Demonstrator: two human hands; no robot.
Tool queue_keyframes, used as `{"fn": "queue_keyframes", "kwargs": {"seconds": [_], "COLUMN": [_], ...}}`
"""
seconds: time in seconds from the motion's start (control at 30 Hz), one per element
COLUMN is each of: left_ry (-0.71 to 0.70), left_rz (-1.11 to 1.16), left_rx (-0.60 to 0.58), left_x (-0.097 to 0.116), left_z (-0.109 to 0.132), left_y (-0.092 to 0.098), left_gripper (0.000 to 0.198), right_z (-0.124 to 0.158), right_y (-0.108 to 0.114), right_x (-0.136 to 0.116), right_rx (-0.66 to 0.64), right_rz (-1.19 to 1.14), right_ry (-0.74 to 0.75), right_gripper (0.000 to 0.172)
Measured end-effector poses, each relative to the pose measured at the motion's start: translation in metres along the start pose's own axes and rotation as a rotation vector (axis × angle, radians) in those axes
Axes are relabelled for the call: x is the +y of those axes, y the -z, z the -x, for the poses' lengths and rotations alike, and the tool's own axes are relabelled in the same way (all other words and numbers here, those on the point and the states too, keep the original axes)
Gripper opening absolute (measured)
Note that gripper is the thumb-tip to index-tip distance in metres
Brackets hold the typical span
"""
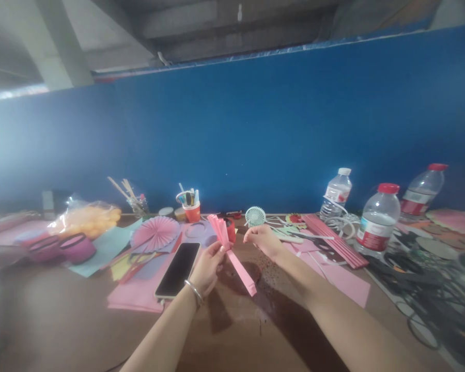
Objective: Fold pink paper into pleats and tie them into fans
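A folded strip of pink pleated paper (240, 271) is pinched near its middle by my left hand (210, 266); its upper end fans out slightly and its lower end slants down to the right. To the right of the paper, apart from it, my right hand (262, 240) is raised with its fingers pressed together; what they hold, if anything, is too small to make out. A black-screened phone (180, 268) lies on pink sheets just left of my left hand. Behind it sits a round pink paper fan (155, 235).
A red cup of pens (192, 212) and a small round mint fan (255, 216) stand at the back. Pink pleated paper (333, 240) lies right, beside bottles (377, 222). Far right are tangled cables (430, 284). Purple rolls (76, 248) and a yellow-filled bag (87, 219) are left.
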State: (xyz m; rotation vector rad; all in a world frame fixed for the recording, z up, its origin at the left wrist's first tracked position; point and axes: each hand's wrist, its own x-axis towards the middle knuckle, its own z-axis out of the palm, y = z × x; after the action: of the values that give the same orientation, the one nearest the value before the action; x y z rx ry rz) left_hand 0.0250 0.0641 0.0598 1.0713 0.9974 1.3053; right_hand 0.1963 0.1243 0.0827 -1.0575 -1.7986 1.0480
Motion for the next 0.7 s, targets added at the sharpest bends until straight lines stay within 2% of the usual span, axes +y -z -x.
{"fn": "queue_keyframes", "kwargs": {"seconds": [0.27,0.43,0.6,0.7], "left_ry": [-0.003,0.005,0.0,0.003], "left_rz": [0.004,-0.004,-0.034,-0.083], "left_rx": [-0.004,-0.002,-0.024,-0.038], "left_x": [0.003,0.005,0.005,0.003], "left_z": [0.001,0.004,0.006,0.004], "left_y": [-0.002,-0.005,-0.004,-0.001], "left_gripper": [0.027,0.029,0.033,0.035], "right_z": [0.015,0.026,0.03,0.03], "right_y": [0.006,0.001,-0.002,0.002], "right_x": [-0.02,-0.035,-0.043,-0.043], "right_rx": [-0.181,-0.279,-0.313,-0.278], "right_rz": [0.228,0.339,0.383,0.416], "right_ry": [0.207,0.316,0.363,0.352], "right_gripper": [0.011,0.011,0.014,0.014]}}
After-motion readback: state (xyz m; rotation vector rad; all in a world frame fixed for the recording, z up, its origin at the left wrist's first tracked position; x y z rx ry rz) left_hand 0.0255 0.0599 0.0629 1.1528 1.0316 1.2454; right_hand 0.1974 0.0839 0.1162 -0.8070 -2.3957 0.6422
